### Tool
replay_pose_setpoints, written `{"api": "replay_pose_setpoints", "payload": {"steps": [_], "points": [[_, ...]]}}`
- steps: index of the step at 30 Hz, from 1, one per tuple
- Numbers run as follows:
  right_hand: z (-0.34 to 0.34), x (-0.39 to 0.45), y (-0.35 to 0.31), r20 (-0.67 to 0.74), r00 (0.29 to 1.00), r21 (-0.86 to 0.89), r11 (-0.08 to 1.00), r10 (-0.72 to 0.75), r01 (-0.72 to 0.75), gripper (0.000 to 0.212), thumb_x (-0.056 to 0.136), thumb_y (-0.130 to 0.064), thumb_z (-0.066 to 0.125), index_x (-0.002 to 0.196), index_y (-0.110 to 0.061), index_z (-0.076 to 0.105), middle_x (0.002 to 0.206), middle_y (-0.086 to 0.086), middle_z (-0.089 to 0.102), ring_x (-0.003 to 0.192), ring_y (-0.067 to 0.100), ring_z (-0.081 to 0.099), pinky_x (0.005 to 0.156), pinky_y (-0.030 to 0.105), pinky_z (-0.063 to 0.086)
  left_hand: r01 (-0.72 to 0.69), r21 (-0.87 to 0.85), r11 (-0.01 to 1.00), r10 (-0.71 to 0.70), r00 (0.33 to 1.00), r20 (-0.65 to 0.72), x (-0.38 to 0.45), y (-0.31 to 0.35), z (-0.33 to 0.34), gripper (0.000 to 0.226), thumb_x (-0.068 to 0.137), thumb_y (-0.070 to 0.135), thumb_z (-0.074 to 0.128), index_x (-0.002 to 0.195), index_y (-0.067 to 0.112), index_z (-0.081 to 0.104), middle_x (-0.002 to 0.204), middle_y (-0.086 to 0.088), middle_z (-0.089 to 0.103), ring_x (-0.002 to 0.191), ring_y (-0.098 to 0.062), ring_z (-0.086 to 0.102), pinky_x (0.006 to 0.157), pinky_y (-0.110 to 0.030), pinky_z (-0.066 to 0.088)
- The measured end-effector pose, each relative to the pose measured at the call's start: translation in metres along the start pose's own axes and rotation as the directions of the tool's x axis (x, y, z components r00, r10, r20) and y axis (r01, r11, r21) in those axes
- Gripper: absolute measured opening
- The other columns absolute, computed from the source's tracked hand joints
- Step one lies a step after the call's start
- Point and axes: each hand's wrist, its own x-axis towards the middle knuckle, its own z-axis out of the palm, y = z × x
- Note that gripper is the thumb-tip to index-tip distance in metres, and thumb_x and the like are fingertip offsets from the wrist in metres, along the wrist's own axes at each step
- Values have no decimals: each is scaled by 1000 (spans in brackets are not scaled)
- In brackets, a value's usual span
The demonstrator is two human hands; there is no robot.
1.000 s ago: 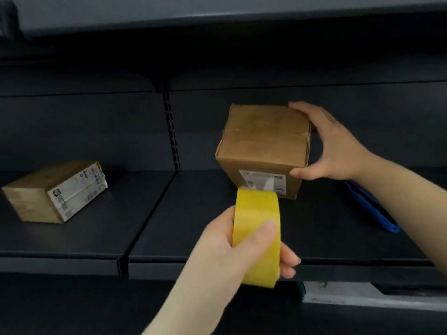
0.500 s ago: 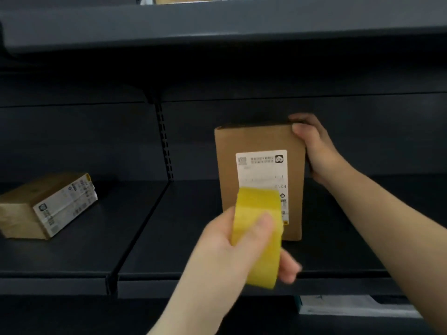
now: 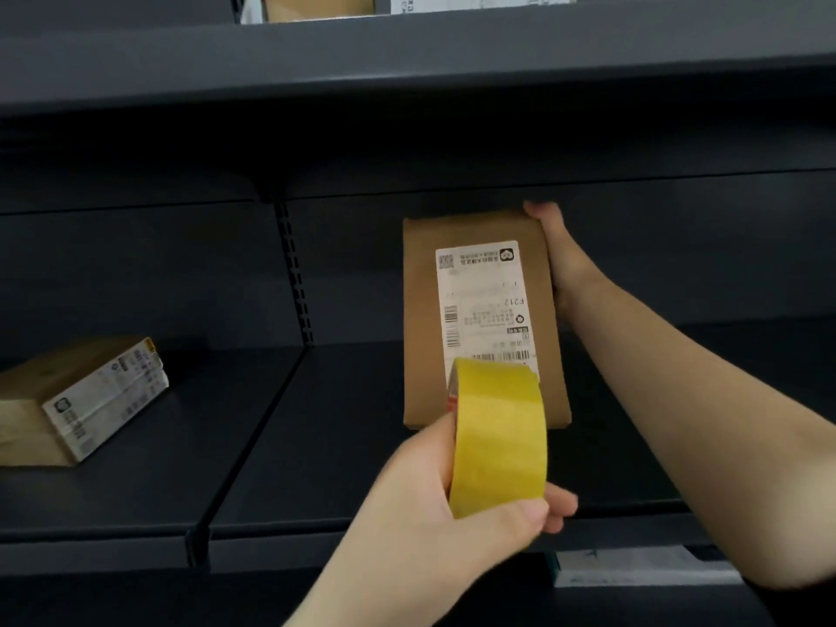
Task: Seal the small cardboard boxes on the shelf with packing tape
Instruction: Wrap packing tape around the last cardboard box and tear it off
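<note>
A small brown cardboard box (image 3: 420, 319) stands on end on the dark shelf (image 3: 344, 445), its white shipping label facing me. My right hand (image 3: 554, 251) grips its upper right side from behind. My left hand (image 3: 452, 500) holds a yellow roll of packing tape (image 3: 497, 436) in front of the box's lower edge, thumb across the roll's bottom. A second cardboard box (image 3: 77, 395) with a white label lies flat at the shelf's left end.
A dark upper shelf (image 3: 407, 61) hangs overhead, with boxes on top at the frame's upper edge. A slotted upright (image 3: 294, 273) divides the back panel. Something white with a teal edge (image 3: 633, 567) lies on the level below.
The right hand has turned the box from tilted with its top showing to standing on end, label toward me. The left hand with the tape stayed near the box's lower front.
</note>
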Motion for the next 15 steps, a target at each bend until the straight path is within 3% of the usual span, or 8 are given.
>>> {"api": "replay_pose_setpoints", "payload": {"steps": [5, 7, 10, 13, 15], "points": [[7, 8, 11, 65, 994, 29, 995, 93, -95, 56, 75, -66, 51, 44, -21, 61, 52, -3, 62, 43, 16, 59, 51, 25, 46, -31, -22, 999, 29, 998, -60, 7, 6, 9, 32, 75, 21, 63, 106, 26, 56, 85, -1, 77, 78, -15, 73, 64, -18, 55], [7, 11, 17, 52, 992, 38, 992, 117, -119, 55, 77, -66, 49, 47, -21, 59, 51, -3, 61, 41, 16, 57, 50, 26, 44, -2, -104, 995, -5, 998, -68, 8, 7, 17, 25, 75, 33, 63, 98, 26, 60, 78, -6, 76, 69, -17, 73, 59, -20, 55], [4, 15, 19, 30, 982, 21, 983, 184, -185, 49, 77, -66, 47, 58, -22, 55, 49, -2, 59, 38, 15, 55, 48, 24, 44, 53, -168, 984, -65, 995, -70, 5, 0, 18, 31, 72, 44, 61, 93, 22, 62, 71, -11, 75, 59, -19, 70, 55, -22, 55], [-2, 18, 23, 11, 971, -12, 971, 241, -240, 51, 76, -68, 47, 59, -20, 57, 50, -1, 60, 38, 17, 56, 51, 28, 43, 123, -189, 974, -123, 992, 14, -4, -8, 10, 39, 73, 22, 63, 111, 25, 54, 81, -11, 76, 72, -20, 72, 64, -21, 54], [-5, 21, 27, -1, 973, -31, 972, 233, -233, 51, 80, -65, 45, 64, -18, 57, 49, 0, 61, 37, 16, 56, 46, 22, 45, 152, -200, 968, -137, 987, 87, -9, -11, 13, 50, 77, 12, 61, 121, 29, 46, 89, -10, 75, 83, -21, 71, 71, -21, 54]]}}
